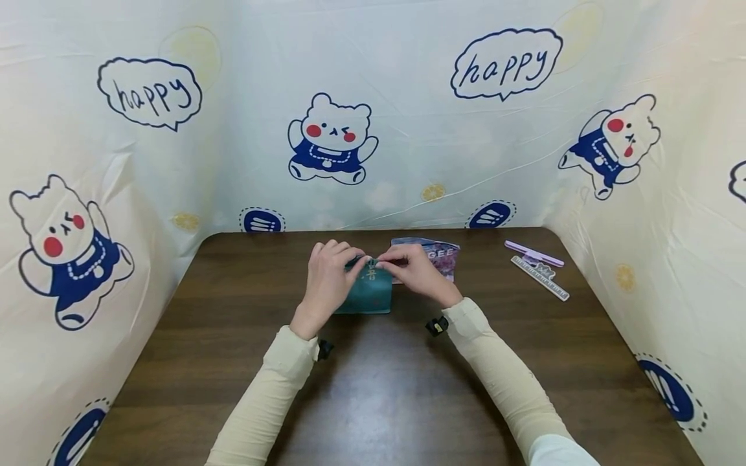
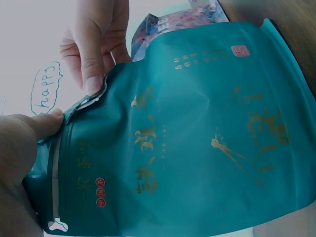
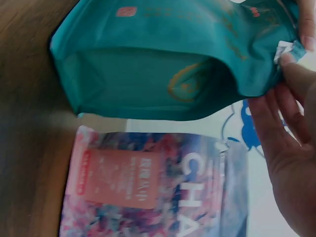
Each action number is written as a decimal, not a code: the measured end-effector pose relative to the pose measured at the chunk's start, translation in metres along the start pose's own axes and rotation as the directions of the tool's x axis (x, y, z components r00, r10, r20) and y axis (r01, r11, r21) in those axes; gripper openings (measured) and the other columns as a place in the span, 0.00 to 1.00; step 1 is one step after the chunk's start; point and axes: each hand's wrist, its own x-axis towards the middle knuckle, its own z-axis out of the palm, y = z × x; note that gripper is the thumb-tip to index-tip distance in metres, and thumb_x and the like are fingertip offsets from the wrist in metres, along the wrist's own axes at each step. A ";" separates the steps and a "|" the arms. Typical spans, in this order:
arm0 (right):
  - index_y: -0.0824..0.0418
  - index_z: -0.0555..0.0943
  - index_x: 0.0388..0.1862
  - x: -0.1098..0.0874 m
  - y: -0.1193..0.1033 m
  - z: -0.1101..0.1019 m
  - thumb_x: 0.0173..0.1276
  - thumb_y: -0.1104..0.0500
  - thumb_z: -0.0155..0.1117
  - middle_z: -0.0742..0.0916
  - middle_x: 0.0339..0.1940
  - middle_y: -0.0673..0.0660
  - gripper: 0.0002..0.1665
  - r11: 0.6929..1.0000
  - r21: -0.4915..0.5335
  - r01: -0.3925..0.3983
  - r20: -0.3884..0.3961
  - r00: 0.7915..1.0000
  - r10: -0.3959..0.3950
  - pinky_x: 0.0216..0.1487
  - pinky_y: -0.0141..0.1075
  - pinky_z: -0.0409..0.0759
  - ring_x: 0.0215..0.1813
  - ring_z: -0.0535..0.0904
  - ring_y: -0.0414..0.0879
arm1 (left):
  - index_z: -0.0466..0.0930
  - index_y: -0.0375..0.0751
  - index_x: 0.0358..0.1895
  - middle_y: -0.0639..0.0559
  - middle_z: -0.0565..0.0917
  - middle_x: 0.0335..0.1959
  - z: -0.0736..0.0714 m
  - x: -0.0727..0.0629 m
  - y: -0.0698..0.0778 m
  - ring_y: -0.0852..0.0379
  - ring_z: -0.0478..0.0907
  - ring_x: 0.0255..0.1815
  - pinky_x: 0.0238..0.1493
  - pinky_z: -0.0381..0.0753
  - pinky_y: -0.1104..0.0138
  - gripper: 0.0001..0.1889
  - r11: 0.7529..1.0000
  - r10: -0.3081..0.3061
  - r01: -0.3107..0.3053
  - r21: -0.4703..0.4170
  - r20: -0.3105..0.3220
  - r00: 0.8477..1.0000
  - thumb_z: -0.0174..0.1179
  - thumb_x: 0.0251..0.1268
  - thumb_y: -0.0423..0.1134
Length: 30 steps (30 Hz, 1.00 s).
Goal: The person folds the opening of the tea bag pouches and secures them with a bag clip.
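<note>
Pouch [image 1: 370, 299], teal | body at six o'clock from grip | left hand [image 1: 329, 275], right hand [image 1: 416, 268] both pinching top edge | long axis seemingly upright

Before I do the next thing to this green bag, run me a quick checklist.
1. Left hand pinching the top of the green bag: ok.
2. Right hand pinching the top too: ok.
3. Bag upright on the table: ok.
4. Patterned pouch apart from the green bag: ok, a gap shows.
5. Top torn fully open: cannot tell, fingers cover part.
6. Purple clip or clear clip in hand: not ok, both lie on the table.
</note>
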 end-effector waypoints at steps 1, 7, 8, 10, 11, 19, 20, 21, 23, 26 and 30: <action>0.64 0.89 0.48 0.000 0.001 -0.001 0.72 0.64 0.66 0.89 0.40 0.56 0.10 1.000 -0.002 0.006 0.010 1.000 -0.006 0.39 0.34 0.85 0.37 0.85 0.46 | 0.91 0.42 0.39 0.49 0.88 0.32 0.000 0.000 0.000 0.51 0.74 0.32 0.37 0.64 0.60 0.07 1.000 -0.001 0.001 -0.003 -0.001 1.000 0.74 0.62 0.41; 0.64 0.88 0.52 -0.002 0.003 -0.002 0.72 0.70 0.64 0.88 0.42 0.58 0.13 1.000 -0.014 0.026 0.039 0.999 -0.026 0.39 0.36 0.85 0.37 0.85 0.49 | 0.91 0.43 0.40 0.49 0.89 0.33 0.000 0.000 -0.001 0.51 0.74 0.31 0.36 0.63 0.61 0.08 1.000 -0.013 0.013 -0.011 -0.001 1.000 0.72 0.63 0.42; 0.65 0.88 0.51 -0.003 0.003 -0.001 0.71 0.70 0.64 0.88 0.41 0.58 0.13 0.999 -0.017 0.028 0.037 0.999 -0.028 0.39 0.36 0.86 0.37 0.85 0.49 | 0.91 0.43 0.39 0.49 0.89 0.32 0.000 0.000 0.000 0.51 0.74 0.31 0.36 0.63 0.61 0.08 1.000 -0.013 0.013 -0.011 0.001 1.000 0.72 0.63 0.42; 0.65 0.89 0.50 -0.003 0.004 0.001 0.70 0.71 0.65 0.88 0.41 0.59 0.13 0.999 -0.021 0.032 0.025 0.999 -0.032 0.40 0.38 0.86 0.37 0.86 0.49 | 0.91 0.43 0.39 0.50 0.88 0.32 0.000 0.000 0.000 0.51 0.74 0.31 0.37 0.63 0.60 0.07 1.000 -0.012 0.012 -0.011 0.003 1.000 0.72 0.64 0.42; 0.65 0.89 0.50 -0.003 0.004 0.001 0.70 0.71 0.66 0.88 0.40 0.59 0.13 0.999 -0.025 0.035 0.017 0.999 -0.035 0.40 0.38 0.86 0.37 0.86 0.49 | 0.91 0.43 0.39 0.50 0.88 0.32 0.000 0.000 0.000 0.52 0.73 0.31 0.37 0.63 0.61 0.07 1.000 -0.013 0.013 -0.012 0.005 1.000 0.72 0.64 0.42; 0.68 0.89 0.46 -0.005 0.005 0.006 0.67 0.72 0.68 0.88 0.38 0.63 0.10 0.999 -0.038 -0.026 -0.040 0.999 0.025 0.40 0.49 0.87 0.36 0.86 0.54 | 0.91 0.42 0.40 0.49 0.89 0.33 0.000 -0.001 0.001 0.51 0.74 0.31 0.36 0.64 0.60 0.08 1.000 -0.018 0.018 -0.015 0.007 1.000 0.72 0.63 0.41; 0.69 0.89 0.45 -0.006 0.004 0.006 0.67 0.72 0.68 0.88 0.37 0.64 0.10 0.999 -0.035 -0.029 -0.043 0.999 0.027 0.40 0.49 0.86 0.36 0.85 0.54 | 0.91 0.42 0.40 0.49 0.89 0.33 0.000 -0.001 0.001 0.51 0.74 0.31 0.36 0.64 0.60 0.08 1.000 -0.021 0.021 -0.016 0.008 1.000 0.72 0.64 0.42; 0.70 0.89 0.45 -0.006 0.001 0.005 0.67 0.72 0.67 0.88 0.37 0.64 0.09 0.999 -0.037 -0.028 -0.046 0.999 0.026 0.40 0.49 0.86 0.36 0.85 0.53 | 0.91 0.42 0.40 0.49 0.89 0.33 0.000 -0.001 0.001 0.51 0.74 0.31 0.36 0.64 0.60 0.08 1.000 -0.024 0.024 -0.019 0.008 1.000 0.72 0.64 0.42; 0.71 0.88 0.44 -0.007 -0.006 0.003 0.68 0.73 0.67 0.88 0.36 0.65 0.08 0.999 -0.043 -0.014 -0.046 0.999 0.012 0.40 0.48 0.86 0.35 0.84 0.53 | 0.91 0.41 0.40 0.49 0.89 0.32 0.000 -0.001 0.001 0.51 0.73 0.31 0.36 0.63 0.60 0.08 0.999 -0.029 0.029 -0.023 0.009 1.000 0.72 0.64 0.42; 0.73 0.88 0.44 -0.008 -0.017 0.000 0.68 0.74 0.65 0.88 0.37 0.66 0.09 0.999 -0.036 0.020 -0.035 0.999 -0.021 0.40 0.42 0.85 0.35 0.84 0.55 | 0.91 0.41 0.40 0.49 0.88 0.32 -0.001 -0.001 0.002 0.51 0.73 0.30 0.36 0.63 0.60 0.09 0.999 -0.030 0.030 -0.030 0.005 1.000 0.71 0.65 0.42; 0.74 0.87 0.47 -0.010 -0.020 -0.001 0.68 0.77 0.63 0.88 0.39 0.67 0.11 1.000 -0.020 0.017 -0.017 1.000 -0.017 0.42 0.36 0.85 0.38 0.85 0.59 | 0.91 0.42 0.40 0.49 0.88 0.32 -0.001 -0.002 0.003 0.51 0.73 0.30 0.36 0.63 0.60 0.09 0.999 -0.030 0.030 -0.027 0.000 1.000 0.71 0.65 0.43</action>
